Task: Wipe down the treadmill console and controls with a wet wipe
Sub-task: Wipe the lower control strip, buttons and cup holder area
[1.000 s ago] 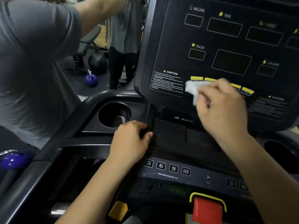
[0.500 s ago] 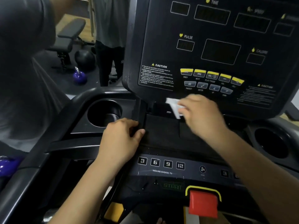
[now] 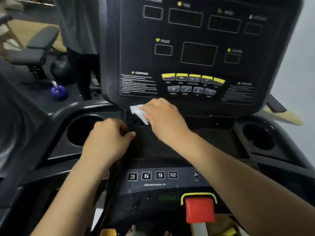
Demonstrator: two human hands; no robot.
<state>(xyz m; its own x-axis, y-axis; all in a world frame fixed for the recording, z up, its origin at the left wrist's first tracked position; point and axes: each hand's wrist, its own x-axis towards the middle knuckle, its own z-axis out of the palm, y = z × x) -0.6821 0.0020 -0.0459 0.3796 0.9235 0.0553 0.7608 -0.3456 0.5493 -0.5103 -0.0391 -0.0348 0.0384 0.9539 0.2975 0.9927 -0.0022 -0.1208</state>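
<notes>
We log the tall black plastic console panel [image 3: 196, 53] as smooth and semi-matt, with a faint sheen. The narrow black console post [image 3: 129, 117] is the same matt plastic. The crumpled white wet wipe [image 3: 138, 112] is a thin, soft, cloth-like sheet, creased. The square red plastic stop button [image 3: 199, 210] is smooth and slightly glossy. The round black cup holder [image 3: 76, 138] is matt plastic. We note the purple kettlebell [image 3: 58, 91] as glossy with bright highlights, and the black padded bench [image 3: 40, 41] as matt upholstery.
</notes>
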